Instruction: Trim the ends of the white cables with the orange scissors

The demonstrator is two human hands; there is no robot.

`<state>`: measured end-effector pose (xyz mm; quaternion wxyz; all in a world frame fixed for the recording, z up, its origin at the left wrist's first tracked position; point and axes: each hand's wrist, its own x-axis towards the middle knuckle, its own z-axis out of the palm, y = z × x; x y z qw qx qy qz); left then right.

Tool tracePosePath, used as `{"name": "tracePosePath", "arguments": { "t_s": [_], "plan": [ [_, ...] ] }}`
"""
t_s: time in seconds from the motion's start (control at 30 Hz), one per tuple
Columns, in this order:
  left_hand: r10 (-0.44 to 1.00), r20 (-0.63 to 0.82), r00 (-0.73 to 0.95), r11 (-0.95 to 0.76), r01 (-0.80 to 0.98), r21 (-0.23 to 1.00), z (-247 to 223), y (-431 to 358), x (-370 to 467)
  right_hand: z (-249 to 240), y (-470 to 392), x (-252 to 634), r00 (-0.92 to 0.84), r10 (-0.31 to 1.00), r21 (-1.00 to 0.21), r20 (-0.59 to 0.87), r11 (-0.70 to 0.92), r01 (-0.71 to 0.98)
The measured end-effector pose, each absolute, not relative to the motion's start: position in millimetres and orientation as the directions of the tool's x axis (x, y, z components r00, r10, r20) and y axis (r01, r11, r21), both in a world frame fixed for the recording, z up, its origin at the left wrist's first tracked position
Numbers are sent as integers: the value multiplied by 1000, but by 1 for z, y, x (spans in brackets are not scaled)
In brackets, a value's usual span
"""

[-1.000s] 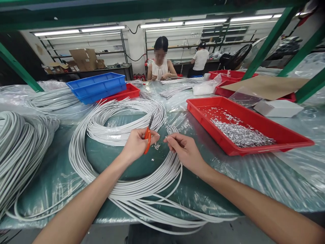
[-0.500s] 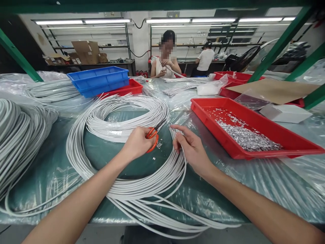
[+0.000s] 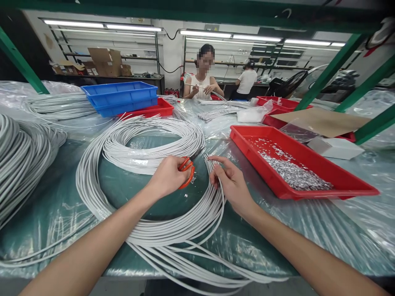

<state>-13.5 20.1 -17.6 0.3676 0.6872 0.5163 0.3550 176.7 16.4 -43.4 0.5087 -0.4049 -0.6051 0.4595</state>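
My left hand (image 3: 169,176) is closed round the orange handles of a pair of scissors (image 3: 191,172). Their dark blades point up and to the right, with the tips just left of the cable ends. Fingers and thumb of my right hand (image 3: 234,183) close on the ends of a bundle of thin white cables (image 3: 173,231), the index fingertip near the tips. The bundle lies in a wide loop on the table, and its loose strands spread toward the front edge. Behind my left hand rests another coil of white cable (image 3: 132,158). Small silvery bits (image 3: 186,195) are scattered beneath the scissors.
On the right stands a red tray (image 3: 262,174) holding small silvery pieces (image 3: 285,170). Stacked blue trays (image 3: 123,96) sit at back left, partly over a red one. A large cable coil (image 3: 27,164) fills the left side. Across the table a person (image 3: 202,82) handles cable.
The view has shifted slightly, and more of the scissor blades shows. Both my hands keep their grips. The person opposite has lowered their hands and moved them apart.
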Motion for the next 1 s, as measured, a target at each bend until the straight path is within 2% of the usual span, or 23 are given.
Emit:
{"name": "tracePosePath", "arguments": {
  "t_s": [0.2,0.43,0.57,0.67,0.77,0.83,1.0],
  "plan": [
    [964,88,252,-199,458,866,-13,16,-11,-45,21,179,-113,964,-970,242,245,12],
    [971,82,224,-179,451,875,-14,19,-12,-40,33,187,61,971,-967,230,236,-101],
    [970,69,233,-168,435,885,-21,20,-11,-36,29,182,46,983,-977,180,184,-111],
    [961,99,257,-195,383,903,-26,19,-9,-35,26,179,40,987,-982,153,156,-105],
    [956,67,286,-162,320,933,-25,17,-5,-39,27,182,70,986,-984,150,156,-84],
    [945,107,309,-199,285,938,-20,14,-4,-41,30,186,51,988,-986,148,151,-64],
    [899,328,291,-383,156,911,-10,13,-11,-37,40,189,38,988,-989,151,151,8]
  ]
}}
